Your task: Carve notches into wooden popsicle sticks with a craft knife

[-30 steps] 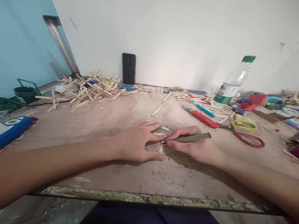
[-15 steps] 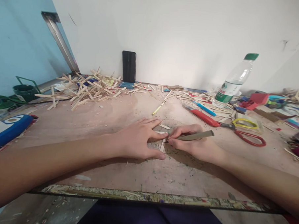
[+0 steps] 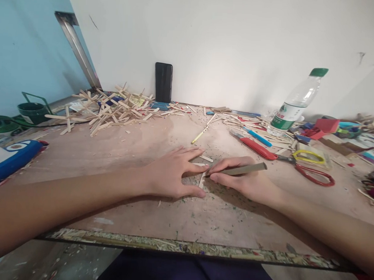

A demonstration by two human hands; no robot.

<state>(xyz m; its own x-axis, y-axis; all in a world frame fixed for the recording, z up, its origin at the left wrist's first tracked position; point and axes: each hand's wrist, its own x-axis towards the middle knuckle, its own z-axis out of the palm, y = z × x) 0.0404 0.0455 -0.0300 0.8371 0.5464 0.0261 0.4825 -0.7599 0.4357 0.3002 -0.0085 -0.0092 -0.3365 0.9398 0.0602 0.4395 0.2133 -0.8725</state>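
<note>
My left hand [image 3: 173,172] lies flat with fingers spread on the worktop, its fingertips pressing around thin wooden craft sticks. One craft stick [image 3: 201,182] shows between its thumb and index finger, and another stick [image 3: 206,158] pokes out beyond the fingers. Parts of the sticks are hidden under the palm. In my right hand [image 3: 241,175] a slim grey-brown pen-shaped tool [image 3: 246,169] is gripped like a pencil, slanting down to the left. Its dark tip meets the stick near my left index finger; the exact tip is too small to make out.
Beyond the hands lies a yellow pencil-like stick [image 3: 203,130]. To the right are a red utility knife [image 3: 257,148], scissors [image 3: 314,174] and a water bottle [image 3: 289,107]. Back left is a heap of crossed sticks [image 3: 114,112]; a black phone [image 3: 163,82] leans on the wall.
The camera view has shifted slightly. Both hands keep almost the same pose, with the right hand's tool tip moved a little along the stick.
</note>
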